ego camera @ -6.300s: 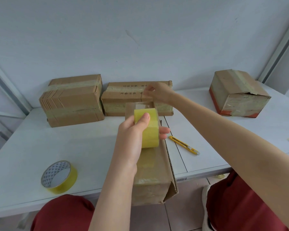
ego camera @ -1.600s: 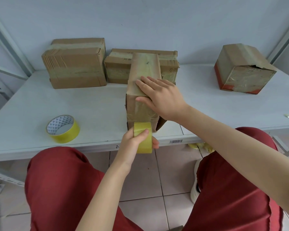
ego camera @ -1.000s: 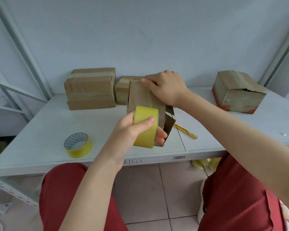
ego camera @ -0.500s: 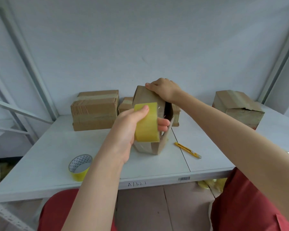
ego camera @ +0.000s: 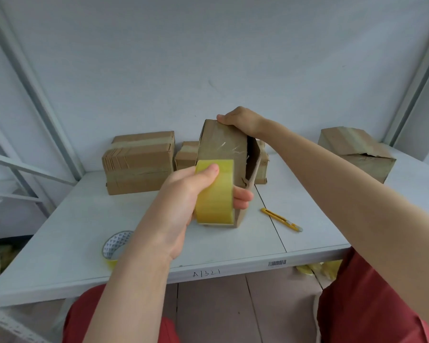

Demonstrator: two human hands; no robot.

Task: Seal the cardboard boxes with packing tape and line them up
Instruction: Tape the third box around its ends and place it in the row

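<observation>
- I saw the left hand gripping the yellow tape roll, thumb curled over its top and fingers wrapped round its far side; the roll was held in front of the upright box.
- The right hand clasped that box's top edge, fingers curled over the back (their tips were hidden from me); the box stood on end on the white table, its side flap gaping.
- A large taped box and a smaller taped box sat side by side by the wall; a fourth box lay well apart, right.
- A yellow knife lay near the upright box; a second tape roll sat partly behind the left forearm.
</observation>
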